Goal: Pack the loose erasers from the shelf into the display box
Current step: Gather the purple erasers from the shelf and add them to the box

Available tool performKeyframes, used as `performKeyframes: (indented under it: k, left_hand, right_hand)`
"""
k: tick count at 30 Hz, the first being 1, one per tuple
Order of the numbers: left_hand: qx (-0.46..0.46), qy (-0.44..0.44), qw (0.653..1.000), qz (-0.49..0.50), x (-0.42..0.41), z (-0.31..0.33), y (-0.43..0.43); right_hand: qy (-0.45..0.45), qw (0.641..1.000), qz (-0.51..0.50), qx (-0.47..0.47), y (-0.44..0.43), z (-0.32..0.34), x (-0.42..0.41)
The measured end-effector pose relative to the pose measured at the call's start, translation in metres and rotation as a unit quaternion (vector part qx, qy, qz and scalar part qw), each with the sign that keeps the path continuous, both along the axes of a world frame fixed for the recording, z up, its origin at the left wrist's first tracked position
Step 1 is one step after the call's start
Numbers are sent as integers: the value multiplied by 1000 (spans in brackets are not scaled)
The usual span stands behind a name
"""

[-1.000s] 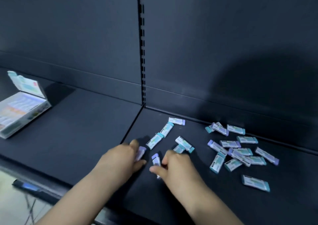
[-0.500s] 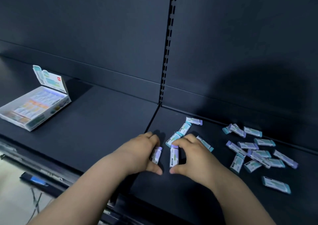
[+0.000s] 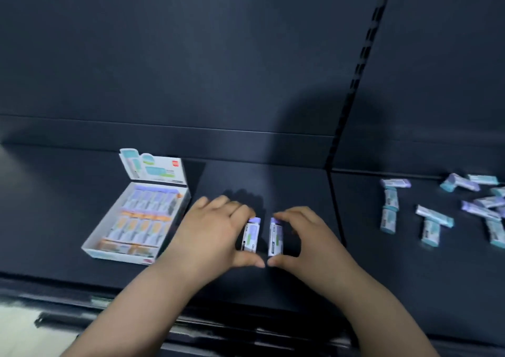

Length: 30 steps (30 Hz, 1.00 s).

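Nearest: left hand [image 3: 216,231] pinches a small white-sleeved rectangular eraser with a purple tip [image 3: 251,233] between thumb and curled fingers. Right hand [image 3: 306,236] pinches a second matching purple-tipped eraser [image 3: 275,236] the same way. Both are held lengthwise, parallel and just apart over the dark metal shelf [image 3: 273,288], likely squared up to go in as a pair. Just left sits the open white cardboard display box [image 3: 120,255], rows part filled, its lid flap [image 3: 153,166] propped upright for access. Further right the loose teal and purple erasers [image 3: 431,216] lie scattered, well apart from the box.
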<state>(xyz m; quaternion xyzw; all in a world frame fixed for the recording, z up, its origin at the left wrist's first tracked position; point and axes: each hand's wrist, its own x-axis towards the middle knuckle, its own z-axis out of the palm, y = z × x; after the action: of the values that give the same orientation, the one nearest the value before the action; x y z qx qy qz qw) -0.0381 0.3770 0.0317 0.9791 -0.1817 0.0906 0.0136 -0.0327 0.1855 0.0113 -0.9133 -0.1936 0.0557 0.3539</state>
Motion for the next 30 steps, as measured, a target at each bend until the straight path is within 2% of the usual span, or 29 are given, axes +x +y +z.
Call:
performKeyframes:
  k: [12,20,25,30]
  left_hand:
    - [-33,19,991,126,-18,5,116]
    - [10,75,983,169,-15,4,188]
    - [25,111,986,122,-11,3,214]
    - [-49,187,979,71,1,-5,220]
  right_hand:
    - [8,1000,22,13,84,14,4]
    - [-1,1000,21,-2,146,18,18]
    - [-36,995,-23,-85,190,22,24]
    - [-76,964,-71,-243,221,20,26]
